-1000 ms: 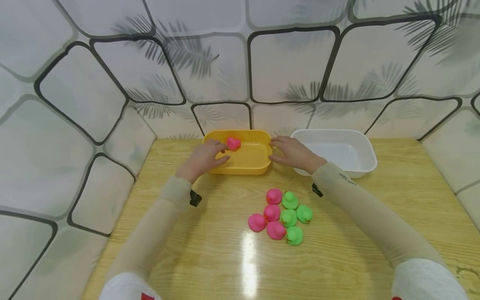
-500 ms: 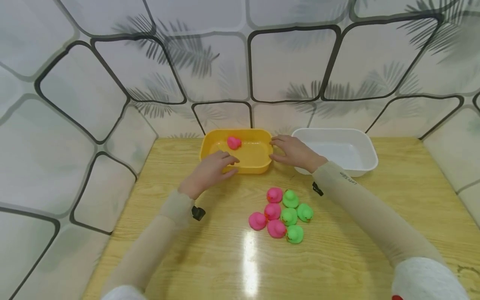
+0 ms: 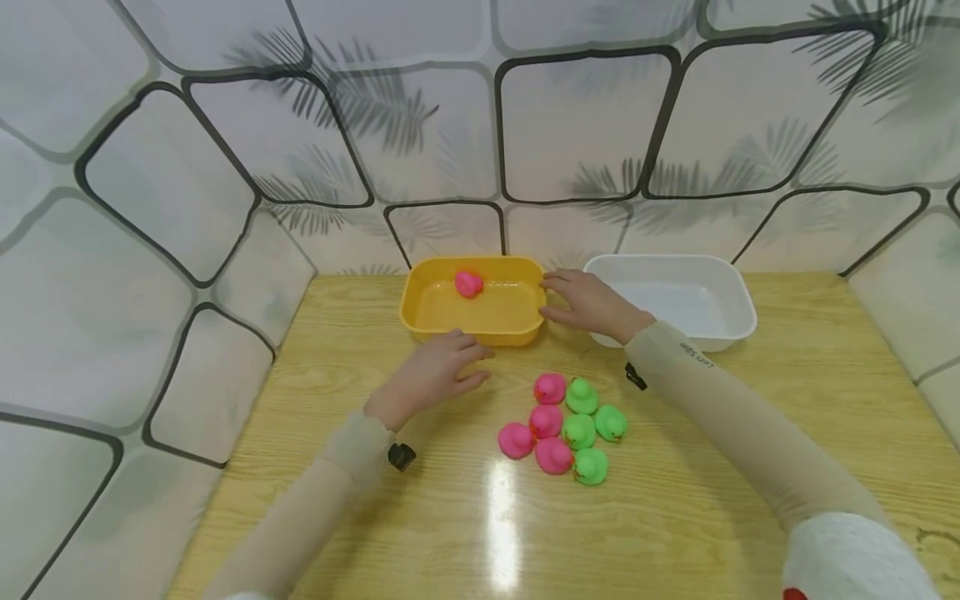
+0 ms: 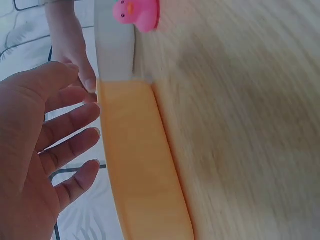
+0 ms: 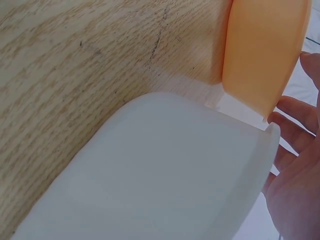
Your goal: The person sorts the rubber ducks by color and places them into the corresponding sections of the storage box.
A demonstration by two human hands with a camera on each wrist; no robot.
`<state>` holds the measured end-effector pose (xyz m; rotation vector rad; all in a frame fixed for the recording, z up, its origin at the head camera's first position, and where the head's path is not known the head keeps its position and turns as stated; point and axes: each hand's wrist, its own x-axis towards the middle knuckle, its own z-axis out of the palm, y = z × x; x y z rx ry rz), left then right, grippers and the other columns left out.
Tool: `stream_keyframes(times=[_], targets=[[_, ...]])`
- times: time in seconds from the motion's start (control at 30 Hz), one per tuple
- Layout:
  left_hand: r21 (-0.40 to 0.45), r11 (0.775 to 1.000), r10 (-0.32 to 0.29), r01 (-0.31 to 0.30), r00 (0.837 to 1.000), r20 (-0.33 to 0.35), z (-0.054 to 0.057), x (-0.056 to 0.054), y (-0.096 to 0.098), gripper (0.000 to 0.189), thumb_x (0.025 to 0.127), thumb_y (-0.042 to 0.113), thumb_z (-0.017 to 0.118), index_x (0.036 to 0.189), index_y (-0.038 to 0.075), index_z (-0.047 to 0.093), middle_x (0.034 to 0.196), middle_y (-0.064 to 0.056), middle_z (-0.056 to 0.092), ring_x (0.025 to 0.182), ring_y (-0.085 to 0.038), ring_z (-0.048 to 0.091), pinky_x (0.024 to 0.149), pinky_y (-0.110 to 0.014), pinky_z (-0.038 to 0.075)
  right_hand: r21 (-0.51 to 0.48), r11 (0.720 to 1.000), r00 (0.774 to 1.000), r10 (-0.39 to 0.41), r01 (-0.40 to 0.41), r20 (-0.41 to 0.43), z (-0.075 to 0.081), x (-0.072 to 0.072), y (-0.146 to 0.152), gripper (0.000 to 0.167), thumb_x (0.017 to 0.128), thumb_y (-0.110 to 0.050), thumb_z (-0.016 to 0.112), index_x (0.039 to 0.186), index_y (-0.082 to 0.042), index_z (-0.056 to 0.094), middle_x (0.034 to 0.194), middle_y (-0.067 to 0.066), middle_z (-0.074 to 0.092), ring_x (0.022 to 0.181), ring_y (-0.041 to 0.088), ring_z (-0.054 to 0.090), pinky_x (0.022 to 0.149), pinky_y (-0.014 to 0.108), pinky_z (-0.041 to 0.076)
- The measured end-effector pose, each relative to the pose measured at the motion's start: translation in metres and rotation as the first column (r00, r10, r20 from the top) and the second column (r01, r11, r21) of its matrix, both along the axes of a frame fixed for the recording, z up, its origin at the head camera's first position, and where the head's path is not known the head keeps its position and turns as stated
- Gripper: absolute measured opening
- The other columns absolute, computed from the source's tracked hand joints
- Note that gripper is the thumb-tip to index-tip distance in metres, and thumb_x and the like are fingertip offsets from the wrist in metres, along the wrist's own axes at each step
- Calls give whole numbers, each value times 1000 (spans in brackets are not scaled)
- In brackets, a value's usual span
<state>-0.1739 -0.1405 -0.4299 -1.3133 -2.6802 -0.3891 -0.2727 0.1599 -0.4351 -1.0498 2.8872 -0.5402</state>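
Note:
In the head view my left hand (image 3: 433,375) hovers just in front of the yellow plastic tub (image 3: 487,340), fingers loosely bent and holding nothing. The left wrist view shows its fingers spread near the tub's rim. A single pink rubber duck (image 3: 468,284) lies inside that tub. My right hand (image 3: 588,302) rests its fingertips against the tub's right rim, fingers relaxed; the right wrist view has them at the rim's edge. On the table, several pink rubber ducks (image 3: 516,440) sit in a cluster beside several green rubber ducks (image 3: 591,466).
A white plastic tub (image 3: 693,310) stands right of the yellow one, partly under my right wrist. Both tubs are near the back of the wooden table (image 3: 360,508). A patterned wall (image 3: 585,125) rises directly behind them.
My left hand has come out of the yellow tub, moving toward me and slightly right, over its front edge. The right hand, tubs and ducks have stayed in place.

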Motion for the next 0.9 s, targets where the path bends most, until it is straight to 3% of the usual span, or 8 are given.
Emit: stream_keyframes(times=[0.33,0.6,0.9], targets=[[-32,998,-57,56,998,-16,-13,20,6,31,100,30,73,122,10,75,113,-3,74,105,-21,67,97,-37,54,-9,1000,1000,-3,4,8,-3,-1,1,55,101,-33,68,139,6,59,147,26,54,136,44,51,118,54,37],[-38,996,-84,85,996,36,-17,38,12,36,98,33,74,126,10,74,116,-3,74,108,-22,66,99,-38,54,-7,1000,1000,-10,10,21,-2,0,-1,55,102,-34,67,140,6,59,148,25,54,137,44,50,118,55,37],[-2,993,-116,117,989,96,-30,50,20,38,99,37,73,127,12,73,116,0,73,108,-18,65,96,-34,54,2,1000,1000,-5,5,18,-2,0,1,56,103,-33,66,141,7,57,149,26,53,138,44,49,119,55,36]])
